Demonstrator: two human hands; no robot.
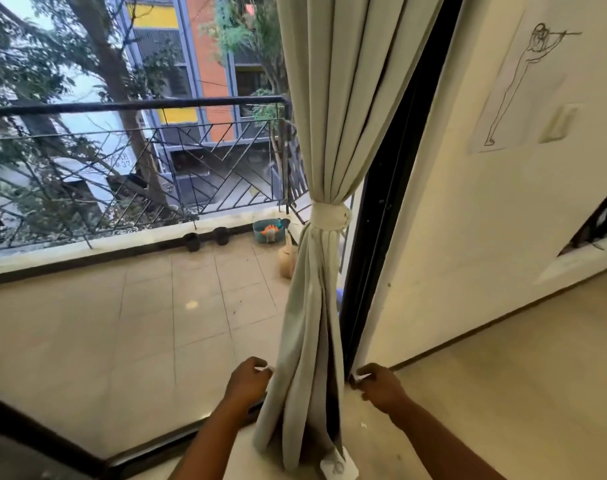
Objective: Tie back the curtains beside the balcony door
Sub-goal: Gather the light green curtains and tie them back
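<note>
Head view, looking down along a pale curtain (333, 133) that hangs at the right edge of the balcony door, against the dark door frame (381, 237). We see the curtain gathered into one column and cinched at mid-height by a white tie-back (330, 218) wrapped round it; above the band the folds fan upward, below it they fall in a loose twist to the floor (503, 393). Our left hand (248, 381) sits just beside the curtain's left edge, fingers curled; something small and white shows at its fingertips, but we cannot tell whether it is pinching curtain cloth or a separate scrap. Our right hand (378, 384) is on the other side, near the foot of the frame, fingers likewise curled round a small white bit we cannot identify. We judge that the two hands flank the lower folds in order to neaten them or draw them narrow, since the band already holds the bundle clear of the glass. Beyond the pane lie the tiled balcony, its black railing (132, 105), two dark pots (206, 239) and a teal basket (269, 230).
</note>
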